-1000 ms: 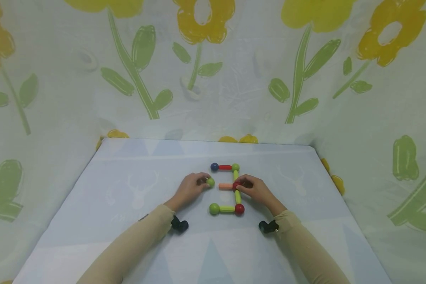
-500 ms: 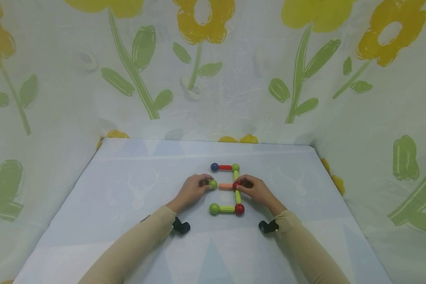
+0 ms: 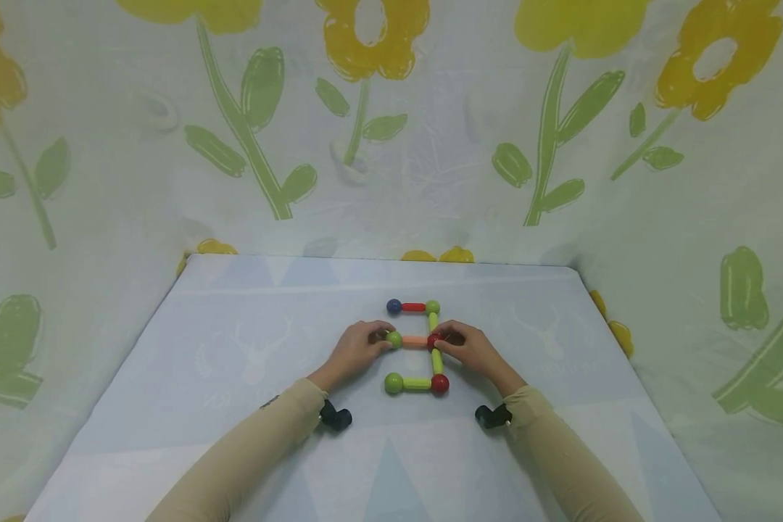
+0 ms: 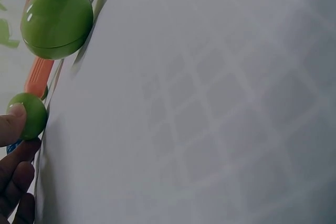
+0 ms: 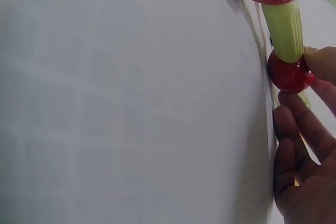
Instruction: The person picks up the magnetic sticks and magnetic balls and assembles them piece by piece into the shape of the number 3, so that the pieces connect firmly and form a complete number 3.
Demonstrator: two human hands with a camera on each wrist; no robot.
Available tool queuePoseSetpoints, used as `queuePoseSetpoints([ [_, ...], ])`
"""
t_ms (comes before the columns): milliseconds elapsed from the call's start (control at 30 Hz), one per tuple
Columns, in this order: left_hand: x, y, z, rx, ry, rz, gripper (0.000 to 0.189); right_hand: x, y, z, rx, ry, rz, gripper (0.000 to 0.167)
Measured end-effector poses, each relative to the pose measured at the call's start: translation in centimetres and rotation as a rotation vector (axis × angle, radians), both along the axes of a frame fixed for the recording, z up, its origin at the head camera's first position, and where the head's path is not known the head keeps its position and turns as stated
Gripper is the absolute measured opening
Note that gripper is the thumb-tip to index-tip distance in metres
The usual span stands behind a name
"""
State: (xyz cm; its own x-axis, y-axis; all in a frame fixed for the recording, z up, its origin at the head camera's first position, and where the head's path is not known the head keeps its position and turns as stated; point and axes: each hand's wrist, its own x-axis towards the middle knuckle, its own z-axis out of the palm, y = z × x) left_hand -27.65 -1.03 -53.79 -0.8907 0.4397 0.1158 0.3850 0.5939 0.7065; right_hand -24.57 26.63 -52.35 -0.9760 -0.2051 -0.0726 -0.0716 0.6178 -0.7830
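My left hand (image 3: 357, 344) pinches a green ball (image 4: 32, 115) between thumb and fingers, at the left end of an orange rod (image 3: 415, 341). The ball now touches that rod. At the rod's other end, my right hand (image 3: 470, 346) pinches a red ball (image 5: 289, 73). Yellow-green rods run from this red ball to a green ball (image 3: 433, 307) behind and to a second red ball (image 3: 440, 383) in front. The pieces form a flat shape with three arms pointing left. Fingers partly cover both held balls in the head view.
The back arm is a red rod (image 3: 414, 307) ending in a blue ball (image 3: 394, 307). In front, a yellow-green rod (image 3: 417, 383) leads to another green ball (image 3: 394, 383). All lie on a pale patterned table (image 3: 248, 435) with flower-printed cloth (image 3: 431, 181) around it.
My left hand has moved slightly right with the green ball, closing the gap to the orange rod's end. The right hand keeps its place on the red ball.
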Motion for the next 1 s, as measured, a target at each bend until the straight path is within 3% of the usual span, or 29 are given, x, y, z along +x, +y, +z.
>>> queuePoseSetpoints([
  [400,0.20,-0.05,0.15,0.029,-0.023,0.002,0.031,-0.03,0.01,-0.19,-0.005,-0.021,-0.025,0.029],
  [800,0.13,-0.26,-0.03,0.031,0.049,-0.004,0.029,-0.16,-0.27,0.07,0.019,-0.027,-0.030,0.027],
  [1000,0.11,-0.37,-0.02,0.035,0.035,0.008,0.030,-0.28,-0.49,0.25,0.028,-0.027,-0.038,0.026],
])
